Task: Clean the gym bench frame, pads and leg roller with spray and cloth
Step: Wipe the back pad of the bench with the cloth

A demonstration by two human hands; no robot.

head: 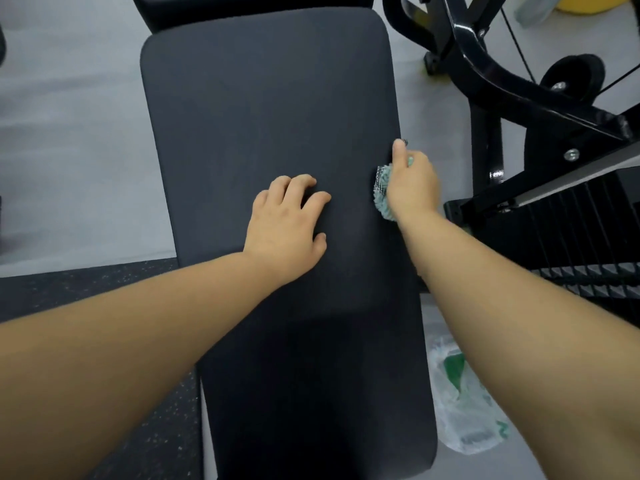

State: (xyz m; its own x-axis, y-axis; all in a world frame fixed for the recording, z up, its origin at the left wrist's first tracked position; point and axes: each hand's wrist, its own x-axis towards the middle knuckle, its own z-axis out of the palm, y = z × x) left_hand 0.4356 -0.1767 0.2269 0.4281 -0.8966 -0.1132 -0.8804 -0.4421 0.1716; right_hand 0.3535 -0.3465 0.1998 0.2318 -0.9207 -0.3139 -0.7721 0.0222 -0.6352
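Note:
A long dark bench pad [263,109] fills the middle of the head view, running away from me. My left hand [287,225] rests on the pad's middle, fingers slightly bent, holding nothing. At the pad's right edge my right hand [412,181] grips a bunched pale green cloth [382,192], thumb pointing forward along the edge. Most of the cloth is hidden under that hand. No spray bottle is in sight.
Black machine frame [491,74] with a wheel [571,76] stands at the right, close to my right hand. A clear plastic bag [460,407] with green print lies on the floor at the pad's lower right. Grey floor [69,133] spreads left; dark speckled mat [86,285] lower left.

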